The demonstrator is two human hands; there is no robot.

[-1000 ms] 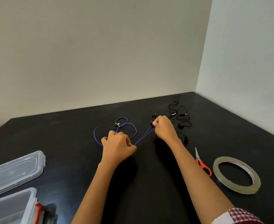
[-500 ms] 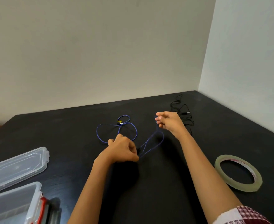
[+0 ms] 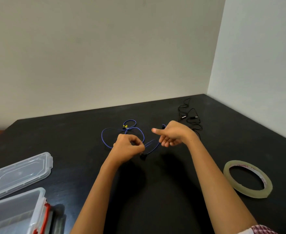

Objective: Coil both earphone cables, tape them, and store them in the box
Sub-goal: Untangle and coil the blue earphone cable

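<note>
While the blue earphone cable (image 3: 105, 138) lies partly in loose loops on the black bench (image 3: 155, 191), one stretch of it is pinched in the clenched left hand (image 3: 127, 147), fingers curled tight over the strand. From that grip a short loop of the cable is carried across to the right hand (image 3: 171, 134), which is raised just above the bench with the thumb stuck out to the left and the other fingers curled around the cable; a bit of blue shows behind its knuckles. A small dark earbud is seen hanging just below the left hand, close to the bench surface. The black earphone cable (image 3: 189, 119) is left untouched in a loose tangle behind the right hand, near the corner of the walls. A roll of clear tape (image 3: 247, 179) is laid flat to the right of the right forearm. At the lower left the clear plastic box (image 3: 15, 211) with red clasps is seen open, and its lid (image 3: 19, 173) is laid flat just behind it.
</note>
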